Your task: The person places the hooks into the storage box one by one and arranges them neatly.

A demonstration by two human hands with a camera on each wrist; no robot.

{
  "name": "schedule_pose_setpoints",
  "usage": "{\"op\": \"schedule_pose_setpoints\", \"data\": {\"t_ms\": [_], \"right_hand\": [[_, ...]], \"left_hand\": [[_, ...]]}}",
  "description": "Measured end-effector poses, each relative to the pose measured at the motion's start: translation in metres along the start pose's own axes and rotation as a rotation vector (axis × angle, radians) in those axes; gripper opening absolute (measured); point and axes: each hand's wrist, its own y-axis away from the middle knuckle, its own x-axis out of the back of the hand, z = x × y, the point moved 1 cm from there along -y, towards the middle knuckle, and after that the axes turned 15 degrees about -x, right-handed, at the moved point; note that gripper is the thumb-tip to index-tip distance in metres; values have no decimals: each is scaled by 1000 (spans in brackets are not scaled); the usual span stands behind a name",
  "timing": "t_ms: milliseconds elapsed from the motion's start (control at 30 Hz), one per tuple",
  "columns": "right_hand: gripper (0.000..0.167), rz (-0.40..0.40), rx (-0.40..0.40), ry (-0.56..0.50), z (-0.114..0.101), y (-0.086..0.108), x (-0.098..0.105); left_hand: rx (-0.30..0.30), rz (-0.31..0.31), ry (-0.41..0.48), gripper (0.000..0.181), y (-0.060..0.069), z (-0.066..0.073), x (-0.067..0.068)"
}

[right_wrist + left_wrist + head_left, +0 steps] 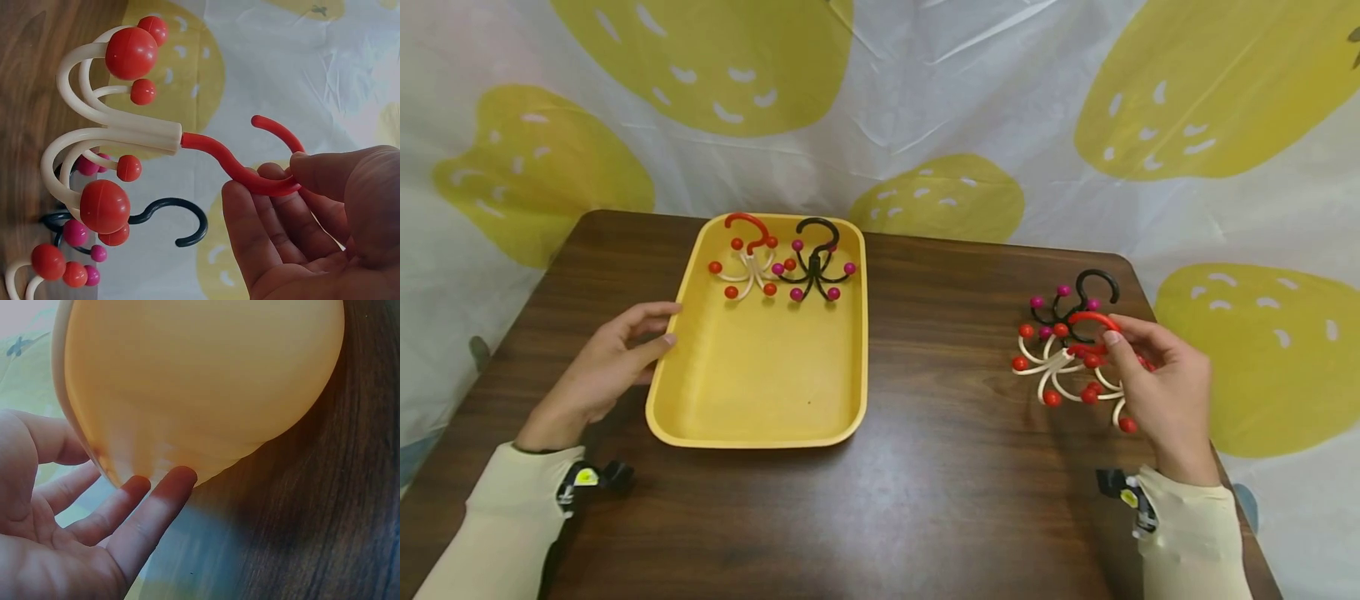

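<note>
A white hanger with red ball tips (150,134) hangs from its red hook, which my right hand (1168,392) pinches between thumb and fingers at the table's right side. Behind and below it are a black hanger with magenta balls (1060,312) and another white-and-red one (1108,375), partly hidden. My left hand (613,358) holds the left rim of the yellow tray (756,442); in the left wrist view its fingers lie against the tray's outer wall (206,375). Inside the tray, at the far end, a white-and-red hanger (750,265) lies beside a black one with magenta balls (815,268).
The brown wooden table (940,483) extends between the tray and the hangers on the right. Behind the table hangs a white sheet (925,108) with yellow fruit shapes, which also shows at both sides.
</note>
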Motion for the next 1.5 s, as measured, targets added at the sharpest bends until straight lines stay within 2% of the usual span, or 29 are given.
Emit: {"op": "schedule_pose_setpoints", "data": {"t_ms": [267, 567, 967, 1233, 1500], "right_hand": [[19, 12, 29, 12, -13, -3, -2], [20, -24, 95, -45, -29, -3, -7], [21, -86, 130, -133, -54, -4, -14], [19, -92, 147, -167, -70, -4, -23], [18, -125, 200, -214, -90, -7, -33]], "left_hand": [[-4, 3, 6, 52, 0, 1, 0], [-2, -3, 16, 53, -2, -1, 0], [-4, -15, 18, 54, -2, -1, 0], [-3, -19, 29, 55, 0, -3, 0], [4, -14, 18, 55, 2, -2, 1]]}}
